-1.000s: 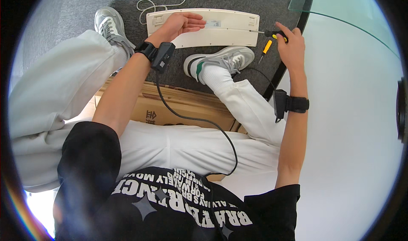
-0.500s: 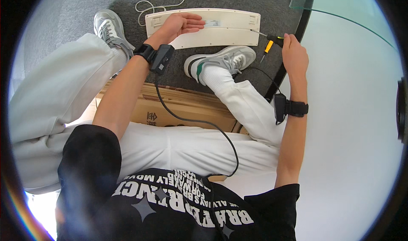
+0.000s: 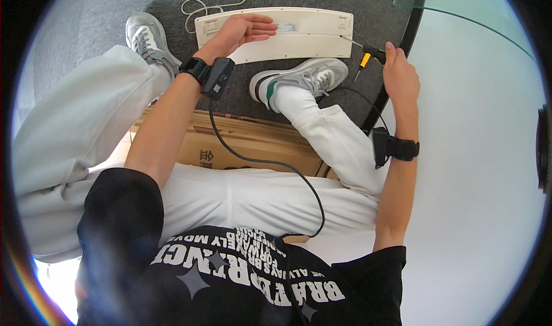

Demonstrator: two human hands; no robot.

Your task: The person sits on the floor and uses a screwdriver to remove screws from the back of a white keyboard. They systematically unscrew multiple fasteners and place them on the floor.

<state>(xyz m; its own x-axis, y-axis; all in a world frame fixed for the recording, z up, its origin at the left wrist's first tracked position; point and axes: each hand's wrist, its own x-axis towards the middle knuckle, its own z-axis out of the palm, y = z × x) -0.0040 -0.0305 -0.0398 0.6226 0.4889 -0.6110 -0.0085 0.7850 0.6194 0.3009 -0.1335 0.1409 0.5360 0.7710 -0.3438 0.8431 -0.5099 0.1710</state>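
A cream-white computer keyboard [image 3: 305,46] lies underside up on the gray carpet [image 3: 241,98], and the person works at it with both hands. The left hand [image 3: 246,29] lies spread flat over the keyboard's left half, fingers straight and holding nothing — apparently a brace. The right hand [image 3: 401,73], beyond the keyboard's right end, is curled around the handle of a black-handled screwdriver [image 3: 376,54]; its shaft slopes to the keyboard's right part, where the tip seems to meet a screw spot. A yellow-handled screwdriver [image 3: 364,60] lies just off the keyboard's lower right corner, and a sneaker [image 3: 322,77] sits just below the keyboard.

The step in hand looks like working a screw in the casing; whether it is being loosened or tightened cannot be told. The next move calls for a seated tip, a steeper shaft and steady turning — with the left hand pressing down.
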